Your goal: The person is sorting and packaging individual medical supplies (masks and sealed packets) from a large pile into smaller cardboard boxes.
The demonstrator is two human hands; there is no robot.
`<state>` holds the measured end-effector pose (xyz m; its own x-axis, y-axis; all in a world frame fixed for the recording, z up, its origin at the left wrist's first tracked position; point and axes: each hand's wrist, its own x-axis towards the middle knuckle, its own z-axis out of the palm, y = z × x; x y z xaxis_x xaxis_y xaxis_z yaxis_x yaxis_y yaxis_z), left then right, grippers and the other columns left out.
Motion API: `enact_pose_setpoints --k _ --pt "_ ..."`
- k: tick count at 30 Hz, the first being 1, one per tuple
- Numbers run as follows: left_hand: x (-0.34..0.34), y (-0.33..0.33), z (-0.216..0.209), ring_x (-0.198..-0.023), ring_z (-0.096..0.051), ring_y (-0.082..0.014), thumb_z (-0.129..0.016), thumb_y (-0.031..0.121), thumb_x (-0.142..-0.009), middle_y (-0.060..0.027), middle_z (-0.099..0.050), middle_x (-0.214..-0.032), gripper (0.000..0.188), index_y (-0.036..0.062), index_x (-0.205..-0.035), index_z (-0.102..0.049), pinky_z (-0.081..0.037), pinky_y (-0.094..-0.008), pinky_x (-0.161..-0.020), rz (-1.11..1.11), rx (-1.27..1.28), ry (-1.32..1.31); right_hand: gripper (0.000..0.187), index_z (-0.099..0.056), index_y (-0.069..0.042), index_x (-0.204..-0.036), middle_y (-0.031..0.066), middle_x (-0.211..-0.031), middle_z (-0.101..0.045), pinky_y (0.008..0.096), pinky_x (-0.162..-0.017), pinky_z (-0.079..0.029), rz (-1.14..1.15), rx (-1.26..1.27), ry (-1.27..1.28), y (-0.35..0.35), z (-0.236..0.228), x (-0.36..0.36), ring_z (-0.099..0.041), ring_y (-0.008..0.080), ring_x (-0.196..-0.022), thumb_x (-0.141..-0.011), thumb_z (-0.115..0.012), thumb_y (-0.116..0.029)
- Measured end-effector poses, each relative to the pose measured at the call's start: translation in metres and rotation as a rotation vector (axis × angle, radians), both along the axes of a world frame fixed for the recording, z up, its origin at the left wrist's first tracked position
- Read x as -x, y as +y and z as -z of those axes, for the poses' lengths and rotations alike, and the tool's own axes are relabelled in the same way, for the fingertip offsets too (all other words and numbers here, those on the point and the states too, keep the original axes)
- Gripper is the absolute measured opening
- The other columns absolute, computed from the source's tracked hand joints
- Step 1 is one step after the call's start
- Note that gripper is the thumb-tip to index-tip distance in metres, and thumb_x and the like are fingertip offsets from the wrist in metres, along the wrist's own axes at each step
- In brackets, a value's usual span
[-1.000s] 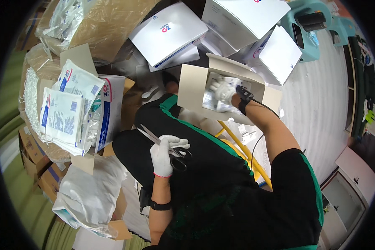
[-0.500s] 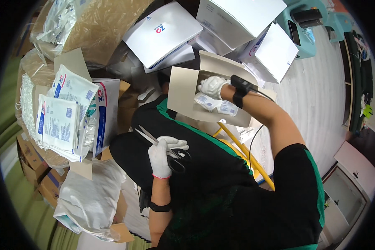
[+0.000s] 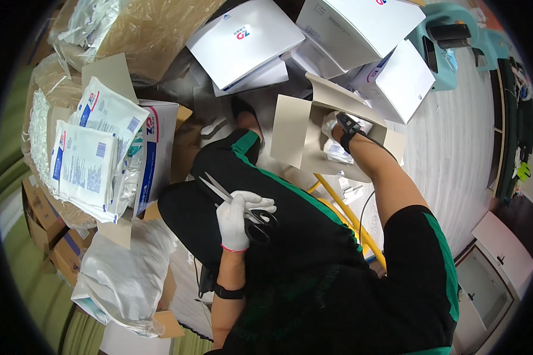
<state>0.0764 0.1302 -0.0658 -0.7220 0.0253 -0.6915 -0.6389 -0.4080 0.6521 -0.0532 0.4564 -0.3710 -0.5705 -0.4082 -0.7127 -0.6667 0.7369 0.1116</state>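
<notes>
My left hand (image 3: 233, 222), in a white glove, rests over my black-clothed leg, closed on a pair of scissors (image 3: 217, 187). Their silver blades point up and to the left, and the black handle loops stick out to the right of the fingers. To the right, my gloved right hand (image 3: 330, 126) reaches down into an open cardboard box (image 3: 288, 131) with its flaps up. White packets (image 3: 337, 152) with printing lie in that box beside the hand. The box wall and my wrist strap hide most of its fingers, so their grip does not show.
White boxes (image 3: 246, 41) are stacked beyond the open box. On the left, an open carton (image 3: 160, 155) holds several flat white pouches (image 3: 89, 163). A yellow metal bar (image 3: 361, 231) slants below the open box. A teal plastic stool (image 3: 444, 77) stands at the far right.
My right hand has gone deeper into the open box, which now appears farther to the right. My left hand still holds the scissors in nearly the same place.
</notes>
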Motion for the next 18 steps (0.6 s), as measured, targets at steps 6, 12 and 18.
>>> enact_pose_setpoints --k 6,12,18 --pt "0.008 0.004 -0.003 -0.076 -0.072 -0.0321 -0.035 0.023 -0.102 -0.0261 -0.07 -0.086 0.039 -0.0058 -0.093 -0.06 -0.06 -0.0361 -0.067 0.023 0.035 -0.024 0.02 -0.077 -0.01 -0.094 0.0131 -0.098 -0.074 0.0444 -0.076 -0.059 0.006 -0.063 0.021 0.017 -0.004 0.004 -0.072 0.0304 -0.09 -0.082 -0.062 -0.013" --pt "0.01 0.004 -0.005 -0.075 -0.072 -0.031 -0.036 0.025 -0.102 -0.0255 -0.07 -0.086 0.04 -0.0051 -0.093 -0.059 -0.059 -0.0348 -0.064 0.019 0.017 -0.063 0.02 -0.077 -0.01 -0.094 0.0136 -0.098 -0.074 0.0442 -0.075 -0.059 0.016 -0.096 -0.042 0.025 -0.033 0.001 -0.072 0.0305 -0.089 -0.082 -0.062 -0.014" --pt "0.006 -0.003 0.0 -0.071 -0.071 -0.0292 -0.04 0.019 -0.1 -0.0253 -0.07 -0.084 0.034 -0.0067 -0.091 -0.06 -0.059 -0.0344 -0.067 -0.062 -0.071 -0.042 0.018 -0.076 -0.005 -0.085 0.0173 -0.085 -0.073 0.0406 -0.066 -0.057 0.015 0.102 -0.036 -0.037 -0.183 0.015 -0.072 0.0326 -0.079 -0.083 -0.06 -0.014"
